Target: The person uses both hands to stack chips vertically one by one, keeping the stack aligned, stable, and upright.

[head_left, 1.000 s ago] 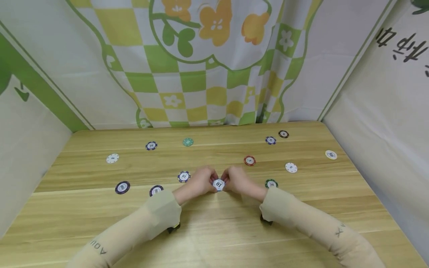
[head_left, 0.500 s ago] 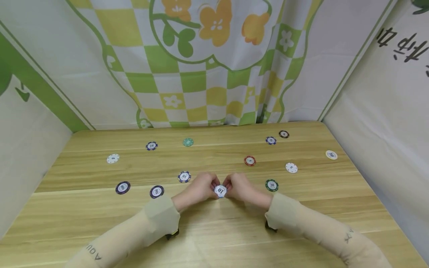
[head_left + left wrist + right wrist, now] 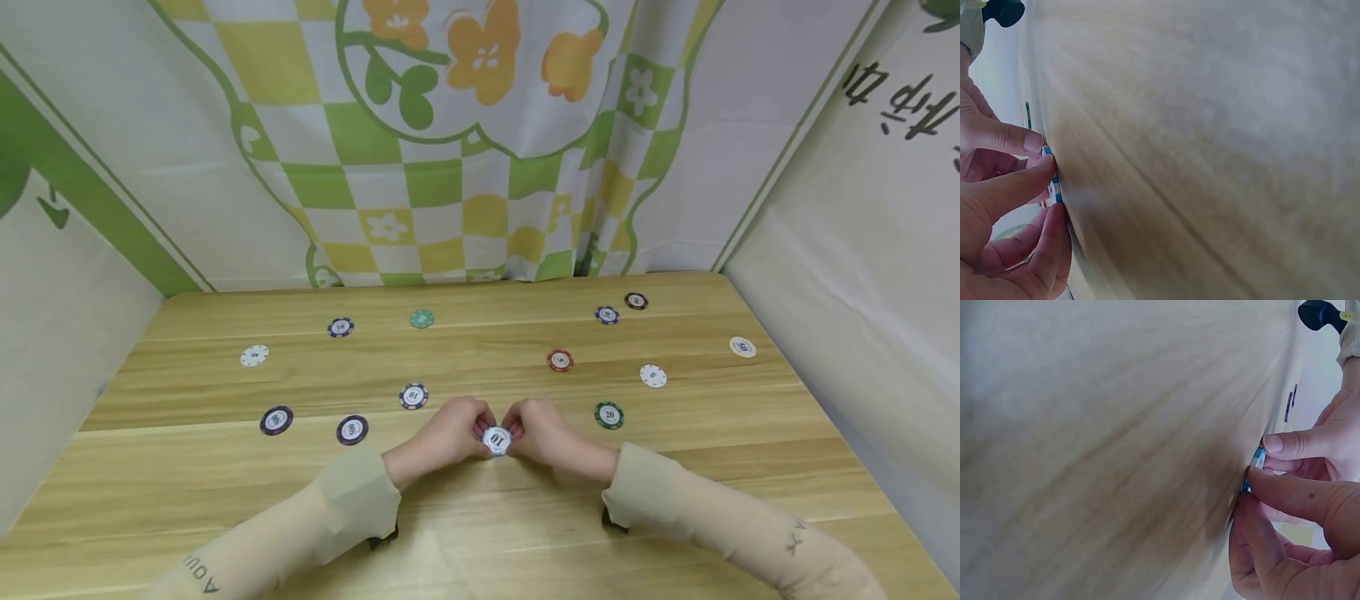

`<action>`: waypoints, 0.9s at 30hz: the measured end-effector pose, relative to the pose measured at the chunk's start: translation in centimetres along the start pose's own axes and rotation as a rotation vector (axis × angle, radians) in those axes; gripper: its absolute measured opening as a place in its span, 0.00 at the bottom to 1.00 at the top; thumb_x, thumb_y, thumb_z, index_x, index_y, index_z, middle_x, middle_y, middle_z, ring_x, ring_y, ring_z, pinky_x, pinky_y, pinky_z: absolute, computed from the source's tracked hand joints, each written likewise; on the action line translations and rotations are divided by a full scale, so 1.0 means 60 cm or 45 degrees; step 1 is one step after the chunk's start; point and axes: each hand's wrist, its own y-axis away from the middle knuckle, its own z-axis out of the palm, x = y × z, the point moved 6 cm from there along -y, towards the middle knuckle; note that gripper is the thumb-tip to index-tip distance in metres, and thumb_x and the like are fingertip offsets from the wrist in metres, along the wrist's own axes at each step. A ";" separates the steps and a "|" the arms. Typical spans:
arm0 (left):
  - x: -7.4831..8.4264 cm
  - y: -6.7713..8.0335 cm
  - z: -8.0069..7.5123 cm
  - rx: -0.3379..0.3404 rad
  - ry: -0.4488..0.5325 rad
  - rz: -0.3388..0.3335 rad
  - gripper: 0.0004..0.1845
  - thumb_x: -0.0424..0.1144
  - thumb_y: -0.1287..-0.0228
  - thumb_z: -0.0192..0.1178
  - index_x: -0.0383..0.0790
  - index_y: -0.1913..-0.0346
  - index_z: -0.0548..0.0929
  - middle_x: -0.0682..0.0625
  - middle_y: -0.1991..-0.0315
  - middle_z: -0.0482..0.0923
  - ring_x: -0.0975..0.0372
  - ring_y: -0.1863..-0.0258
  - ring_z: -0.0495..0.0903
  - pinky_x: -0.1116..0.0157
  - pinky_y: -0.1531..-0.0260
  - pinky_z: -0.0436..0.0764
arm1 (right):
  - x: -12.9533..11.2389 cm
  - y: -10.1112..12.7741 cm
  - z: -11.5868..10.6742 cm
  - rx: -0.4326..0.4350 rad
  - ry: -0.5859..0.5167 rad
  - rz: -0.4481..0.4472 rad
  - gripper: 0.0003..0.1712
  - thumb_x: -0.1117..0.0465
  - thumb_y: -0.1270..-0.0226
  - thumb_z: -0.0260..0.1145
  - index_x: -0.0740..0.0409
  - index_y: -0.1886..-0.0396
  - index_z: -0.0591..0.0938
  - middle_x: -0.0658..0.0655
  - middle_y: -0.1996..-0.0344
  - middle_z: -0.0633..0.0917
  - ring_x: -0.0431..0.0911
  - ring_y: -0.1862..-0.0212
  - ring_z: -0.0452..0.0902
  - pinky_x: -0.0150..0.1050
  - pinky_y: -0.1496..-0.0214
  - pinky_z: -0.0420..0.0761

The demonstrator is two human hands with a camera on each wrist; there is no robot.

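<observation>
Left hand (image 3: 450,429) and right hand (image 3: 542,429) meet at lower centre of frame, fingers (image 3: 1019,139) of both pinching the edge of a white "10" poker chip (image 3: 497,439) on the wooden surface (image 3: 480,533). Green "20" chip (image 3: 609,414) lies just right of them.

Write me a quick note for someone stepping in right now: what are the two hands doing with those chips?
Left hand and right hand both pinch the chip marked 10 between them, low over the wooden table.
Done: that one chip is in hand.
Left: the other chips lie scattered and untouched, such as the blue chip, the green chip and the red chip.
</observation>
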 end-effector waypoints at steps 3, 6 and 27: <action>0.001 0.002 0.001 -0.003 0.007 -0.002 0.15 0.28 0.64 0.72 0.32 0.69 0.79 0.49 0.74 0.75 0.63 0.73 0.73 0.71 0.72 0.73 | -0.001 0.003 0.001 -0.005 0.001 -0.005 0.11 0.72 0.59 0.71 0.66 0.72 0.81 0.53 0.80 0.79 0.38 0.76 0.71 0.28 0.74 0.73; 0.003 0.004 0.001 -0.002 0.008 0.001 0.15 0.28 0.64 0.72 0.32 0.69 0.79 0.49 0.74 0.75 0.63 0.73 0.73 0.71 0.72 0.73 | -0.002 0.004 0.001 -0.008 0.006 -0.007 0.10 0.72 0.59 0.71 0.66 0.72 0.81 0.53 0.80 0.79 0.39 0.76 0.71 0.28 0.74 0.73; 0.006 0.006 0.001 -0.013 0.008 -0.010 0.18 0.28 0.66 0.73 0.30 0.67 0.78 0.48 0.72 0.75 0.62 0.72 0.74 0.72 0.72 0.74 | -0.002 0.036 -0.018 -0.136 0.466 -0.432 0.14 0.67 0.46 0.66 0.65 0.58 0.79 0.56 0.62 0.79 0.46 0.58 0.76 0.37 0.54 0.77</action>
